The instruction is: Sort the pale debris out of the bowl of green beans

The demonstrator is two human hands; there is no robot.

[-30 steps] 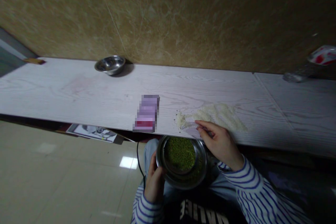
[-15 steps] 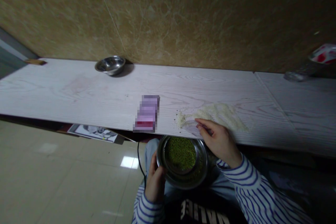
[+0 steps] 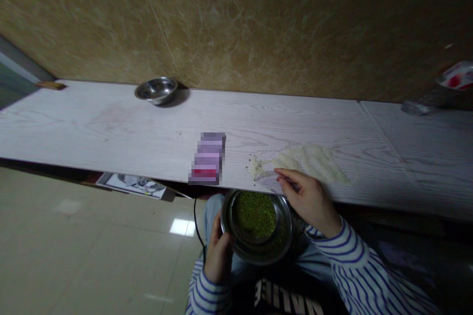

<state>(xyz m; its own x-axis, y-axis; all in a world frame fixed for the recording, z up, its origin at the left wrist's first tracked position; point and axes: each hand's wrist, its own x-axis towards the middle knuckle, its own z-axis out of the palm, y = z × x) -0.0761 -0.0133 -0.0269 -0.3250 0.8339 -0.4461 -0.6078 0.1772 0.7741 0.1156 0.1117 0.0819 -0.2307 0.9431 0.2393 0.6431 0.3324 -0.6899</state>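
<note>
My left hand grips the left side of a metal bowl, its thumb over the rim. The bowl is held at my lap, below the counter's front edge. Small green grains that look like mung beans lie inside it, seemingly in a smaller metal bowl nested there. Over the counter edge, my right hand has its fingertips drawn together. Whatever they pinch, if anything, is too small to make out. White grains like rice are spread just beyond that hand, with a small patch of grains and dark specks to its left.
On the pale wood-grain counter lies a blurred-out purple rectangular thing. Toward the wall stands another metal bowl. A clear plastic bottle lies at the far right. Under the counter, a printed picture sticks out, and a black cable hangs down.
</note>
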